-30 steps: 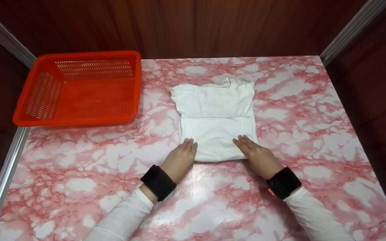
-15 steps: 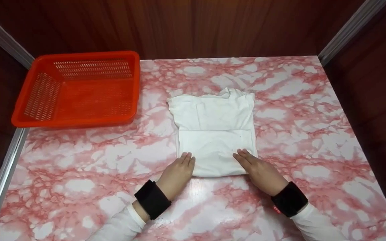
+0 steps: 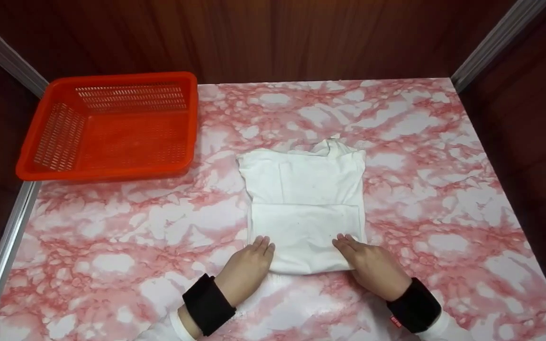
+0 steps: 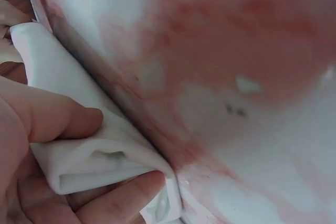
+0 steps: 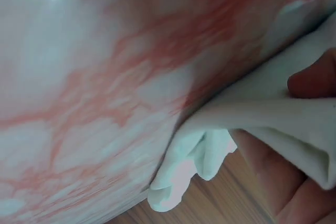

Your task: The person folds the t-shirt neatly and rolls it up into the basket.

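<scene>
A white T-shirt (image 3: 306, 222) lies folded flat on the table, its near part turned up over itself so that a straight hem crosses the middle. Its far edge is uneven and crumpled. At the near left corner my left hand (image 3: 249, 267) pinches the folded layers, with the thumb on one face and fingers on the other, as the left wrist view shows on the cloth (image 4: 79, 98). The near right corner is pinched likewise by my right hand (image 3: 375, 265); in the right wrist view the thumb presses the cloth (image 5: 247, 108) and fingers lie under the fold.
An orange-red plastic basket (image 3: 135, 142) with slotted walls stands at the far left, nothing visible inside. The table (image 3: 443, 199) has a pink and white marbled top. Dark wood panels (image 3: 301, 38) rise behind and at both sides.
Both hands have drawn the T-shirt toward the near edge of the table, sliding it along the top with its fold kept. The basket has stayed in place.
</scene>
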The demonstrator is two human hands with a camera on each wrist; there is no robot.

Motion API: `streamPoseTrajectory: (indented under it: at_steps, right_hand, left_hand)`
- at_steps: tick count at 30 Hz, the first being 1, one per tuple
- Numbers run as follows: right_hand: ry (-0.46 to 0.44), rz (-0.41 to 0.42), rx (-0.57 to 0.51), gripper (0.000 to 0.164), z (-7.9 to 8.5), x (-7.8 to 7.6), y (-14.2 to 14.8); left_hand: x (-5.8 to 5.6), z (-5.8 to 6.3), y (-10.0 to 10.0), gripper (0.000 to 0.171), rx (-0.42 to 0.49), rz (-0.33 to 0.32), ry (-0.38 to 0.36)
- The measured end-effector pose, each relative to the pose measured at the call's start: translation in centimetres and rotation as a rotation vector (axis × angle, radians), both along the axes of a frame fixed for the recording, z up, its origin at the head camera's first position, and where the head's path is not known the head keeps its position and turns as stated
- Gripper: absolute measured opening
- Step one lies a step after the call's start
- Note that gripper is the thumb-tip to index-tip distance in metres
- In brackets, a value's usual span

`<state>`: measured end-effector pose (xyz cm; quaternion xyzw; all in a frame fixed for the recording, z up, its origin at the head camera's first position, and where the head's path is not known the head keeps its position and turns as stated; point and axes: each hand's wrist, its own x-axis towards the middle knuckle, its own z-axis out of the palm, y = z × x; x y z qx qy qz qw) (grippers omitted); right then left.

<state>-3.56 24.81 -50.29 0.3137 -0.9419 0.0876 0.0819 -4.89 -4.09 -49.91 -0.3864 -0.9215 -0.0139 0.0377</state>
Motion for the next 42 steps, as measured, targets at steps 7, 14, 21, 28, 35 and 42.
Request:
streamPoseTrajectory:
  at_steps: [7, 14, 21, 28, 35, 42]
  right_hand:
    - [-0.032, 0.010, -0.032, 0.040, 0.2, 1.0, 0.0]
    - [-0.079, 0.021, -0.052, 0.038, 0.8, 2.2, -0.4]
    - [-0.076, 0.041, -0.006, 0.043, 1.1, 3.3, -0.6]
    - [-0.121, 0.053, 0.010, 0.036, 1.5, 4.2, -0.7]
    - [-0.220, 0.032, -0.016, 0.028, 1.8, 4.3, -0.7]
    - [-0.363, 0.014, -0.115, 0.015, 2.9, 3.5, -0.6]
  left_hand:
    - [1.3, 0.4, -0.2, 0.032, 0.000, -0.018, -0.056]
    - [2.5, 1.0, -0.4, 0.030, -0.037, -0.049, -0.085]
    - [3.6, 1.4, -0.7, 0.030, -0.061, -0.077, -0.083]
    - [4.6, 1.4, -1.0, 0.027, -0.034, -0.117, -0.058]
    - [5.0, 1.4, -1.2, 0.025, 0.018, -0.130, -0.075]
    - [3.8, 2.5, -2.0, 0.015, 0.083, -0.162, -0.220]
